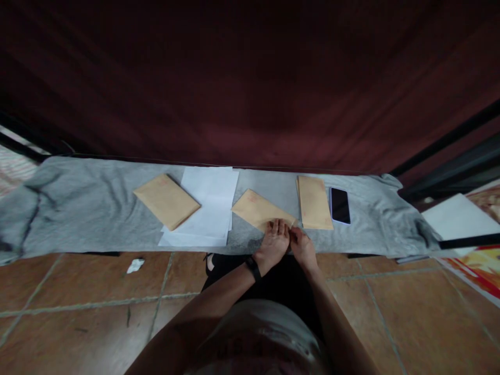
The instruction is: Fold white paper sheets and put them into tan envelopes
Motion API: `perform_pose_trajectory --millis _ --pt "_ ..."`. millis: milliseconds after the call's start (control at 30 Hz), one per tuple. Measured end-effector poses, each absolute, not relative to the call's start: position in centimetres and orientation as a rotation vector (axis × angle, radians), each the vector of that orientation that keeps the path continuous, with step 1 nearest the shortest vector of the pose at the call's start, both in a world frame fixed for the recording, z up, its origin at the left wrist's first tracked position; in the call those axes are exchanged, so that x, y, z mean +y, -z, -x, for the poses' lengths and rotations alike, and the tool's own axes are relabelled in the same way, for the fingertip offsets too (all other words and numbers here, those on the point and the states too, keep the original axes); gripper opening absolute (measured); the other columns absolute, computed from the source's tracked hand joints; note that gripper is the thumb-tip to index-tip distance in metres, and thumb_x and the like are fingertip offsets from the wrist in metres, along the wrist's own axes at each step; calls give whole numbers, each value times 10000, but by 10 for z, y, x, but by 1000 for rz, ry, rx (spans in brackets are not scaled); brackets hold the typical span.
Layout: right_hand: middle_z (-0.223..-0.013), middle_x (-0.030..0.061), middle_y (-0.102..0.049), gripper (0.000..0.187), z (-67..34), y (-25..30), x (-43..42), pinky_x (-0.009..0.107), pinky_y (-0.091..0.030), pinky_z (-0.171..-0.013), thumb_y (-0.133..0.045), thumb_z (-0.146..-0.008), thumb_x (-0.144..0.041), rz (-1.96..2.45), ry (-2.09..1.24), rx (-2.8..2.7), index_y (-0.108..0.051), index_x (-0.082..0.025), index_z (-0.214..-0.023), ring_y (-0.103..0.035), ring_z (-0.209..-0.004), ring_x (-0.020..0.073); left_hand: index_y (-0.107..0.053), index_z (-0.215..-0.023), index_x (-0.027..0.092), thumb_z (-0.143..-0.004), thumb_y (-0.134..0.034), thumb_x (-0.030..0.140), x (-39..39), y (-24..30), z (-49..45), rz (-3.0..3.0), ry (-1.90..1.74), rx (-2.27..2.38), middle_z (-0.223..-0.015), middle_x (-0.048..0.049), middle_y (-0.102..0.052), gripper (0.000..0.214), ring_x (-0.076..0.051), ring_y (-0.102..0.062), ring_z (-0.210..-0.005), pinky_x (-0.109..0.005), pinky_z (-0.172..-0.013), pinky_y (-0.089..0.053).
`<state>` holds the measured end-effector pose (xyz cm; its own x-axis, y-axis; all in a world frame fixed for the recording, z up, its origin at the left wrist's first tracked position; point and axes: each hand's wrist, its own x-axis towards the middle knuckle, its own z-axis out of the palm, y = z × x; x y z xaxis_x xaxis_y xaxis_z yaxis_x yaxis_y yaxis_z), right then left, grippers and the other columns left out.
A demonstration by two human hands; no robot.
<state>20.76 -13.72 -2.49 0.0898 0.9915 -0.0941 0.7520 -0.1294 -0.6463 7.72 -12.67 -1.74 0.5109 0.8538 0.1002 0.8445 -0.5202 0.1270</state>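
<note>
A brown paper envelope (258, 205) lies slantwise on the grey cloth before me, its near right end under my hands. My left hand (274, 240), with a black band at the wrist, holds that end with bent fingers pressed on the paper. Close beside it, my right hand (304, 249) pinches the envelope's corner between thumb and fingers; the exact grip is partly hidden. Further right lies a small stack of brown envelopes (315, 203). On the left, more brown envelopes (166, 202) overlap several white paper sheets (211, 200).
A dark-screened phone (340, 205) lies right of the stack. Grey cloth (89, 203) covers the long narrow surface, with a dark red curtain (250, 104) behind. A crumpled white scrap (135, 265) is on the tiled floor (97, 281). Black metal bars (461, 133) stand at right.
</note>
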Motion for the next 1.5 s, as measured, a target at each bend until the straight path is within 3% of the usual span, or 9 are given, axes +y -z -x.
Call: perform_pose_trajectory --millis 133,300,400,500,667,800,1067,1500 --pt "-1131 131 -711 299 -210 25 -137 346 -514 -927 -426 -998 -290 1882 -579 -1697 -668 -184 -1137 -679 -1020 238 -544 -1369 90 -946 -382 130 -129 23 -74 -2728 -231 1481 -1471 -222 -509 455 -331 -441 -1401 -552 -1153 -325" --pt "-1352 135 -620 380 -213 38 -134 407 -415 -1123 -398 -1010 -272 1605 -357 -1885 -606 -162 -1308 -532 -1302 236 -510 -1398 66 -958 -424 212 -125 27 -65 -2760 -321 1397 -1466 -211 -520 471 -298 -444 -1399 -468 -1172 -315" --pt "-1424 130 -578 417 -213 51 -137 454 -388 -1153 -406 -1009 -248 1520 -242 -2016 -565 -152 -1382 -470 -1375 249 -540 -1367 84 -977 -401 237 -114 28 -60 -2733 -380 1394 -1437 -173 -560 441 -260 -500 -1349 -422 -1156 -343" --pt "-1443 120 -567 435 -210 61 -141 476 -370 -1158 -408 -1013 -237 1559 -84 -2040 -539 -157 -1420 -429 -1411 264 -528 -1390 122 -1003 -361 262 -99 32 -57 -2694 -441 1447 -1480 -141 -528 444 -241 -458 -1390 -430 -1175 -325" --pt "-1462 132 -547 449 -202 67 -144 480 -353 -1156 -379 -1025 -229 1625 95 -2012 -504 -147 -1449 -448 -1401 267 -439 -1481 194 -1014 -351 388 -75 42 -56 -2668 -404 1480 -1592 -80 -389 513 -253 -299 -1491 -513 -1229 -214" --pt "-1466 142 -541 468 -200 69 -143 467 -356 -1149 -382 -1025 -225 1640 149 -2015 -465 -143 -1478 -464 -1390 268 -405 -1505 222 -1024 -293 366 -54 45 -51 -2626 -365 1556 -1600 -41 -379 515 -213 -281 -1499 -490 -1247 -172" --pt "-1483 151 -520 474 -202 70 -143 465 -337 -1159 -385 -1023 -217 1635 162 -2048 -448 -134 -1485 -480 -1374 269 -339 -1539 159 -1012 -296 498 -25 48 -5 -2475 -334 1862 -1622 -113 -315 628 -253 -240 -1516 -480 -1249 -143" --pt "-1473 138 -534 464 -202 69 -142 461 -364 -1151 -401 -1011 -197 1621 197 -2032 -461 -140 -1467 -494 -1359 261 -307 -1541 77 -1011 -265 363 -30 55 -5 -2446 -342 1850 -1615 -132 -316 604 -233 -182 -1532 -459 -1265 -120"
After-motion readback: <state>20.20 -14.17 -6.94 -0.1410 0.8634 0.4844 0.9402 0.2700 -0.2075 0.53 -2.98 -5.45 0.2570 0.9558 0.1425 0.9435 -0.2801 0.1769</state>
